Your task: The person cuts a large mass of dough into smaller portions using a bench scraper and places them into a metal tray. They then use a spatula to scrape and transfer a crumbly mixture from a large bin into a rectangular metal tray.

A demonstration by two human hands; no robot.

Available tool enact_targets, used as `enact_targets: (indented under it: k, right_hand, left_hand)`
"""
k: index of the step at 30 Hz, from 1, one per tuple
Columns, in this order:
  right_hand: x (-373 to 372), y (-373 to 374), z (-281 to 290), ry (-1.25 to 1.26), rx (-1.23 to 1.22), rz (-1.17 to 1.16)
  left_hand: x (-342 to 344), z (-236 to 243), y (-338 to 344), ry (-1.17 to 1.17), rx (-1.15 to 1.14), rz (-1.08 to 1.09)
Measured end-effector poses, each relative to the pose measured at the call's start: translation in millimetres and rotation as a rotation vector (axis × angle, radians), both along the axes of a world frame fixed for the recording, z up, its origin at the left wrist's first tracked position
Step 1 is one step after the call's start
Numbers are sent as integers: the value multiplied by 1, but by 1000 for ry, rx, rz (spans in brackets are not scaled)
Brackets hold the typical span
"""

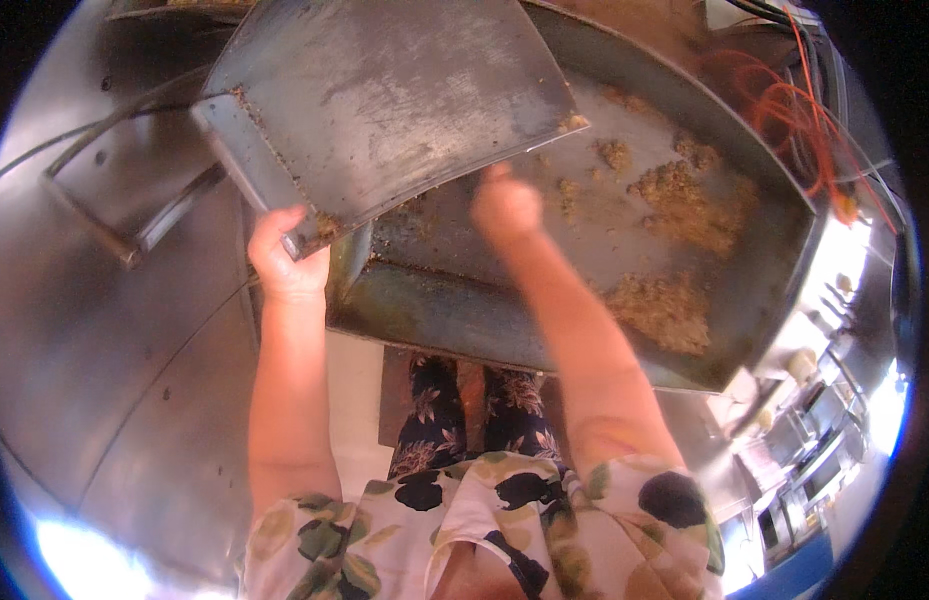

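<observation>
Pan (404,115): we are holding it over the metal trough (434,315), its raised side (259,165) facing our left.
Left hand (284,262): we are gripping the pan's near corner with it.
Right hand (507,208): we are curling it just by the near edge; it is blurring, so we cannot tell whether it is touching.
Clumps (674,205): brown, lying on the trough's floor.
Cord (837,190): orange, looping beyond the right end.

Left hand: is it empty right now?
No, the left hand grips the pan at its near left corner.
</observation>
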State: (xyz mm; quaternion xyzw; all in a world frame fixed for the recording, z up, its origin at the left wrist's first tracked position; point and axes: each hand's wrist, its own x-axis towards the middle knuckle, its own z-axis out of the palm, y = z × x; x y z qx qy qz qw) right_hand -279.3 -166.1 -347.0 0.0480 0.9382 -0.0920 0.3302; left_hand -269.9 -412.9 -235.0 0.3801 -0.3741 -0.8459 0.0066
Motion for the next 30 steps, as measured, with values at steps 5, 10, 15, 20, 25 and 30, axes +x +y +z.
enact_targets:
  k: [5,10,15,20,25,30]
  right_hand:
    - [-7,167,26,342,238,-452]
    - [-8,72,-6,370,-216,-328]
    - [-84,1,-22,410,-396,-323]
    - [-106,159,-11,419,-193,-650]
    - [-15,321,20,421,115,-1020]
    - [27,321,83,540,-21,-338]
  left_hand:
    - [-3,4,10,6,44,27]
    - [7,-24,15,94,111,45]
    - [-1,3,34,72,-2,34]
    - [-4,0,34,103,-69,-1]
    - [-4,-8,31,93,-73,-12]
    - [-7,-12,14,30,-69,19]
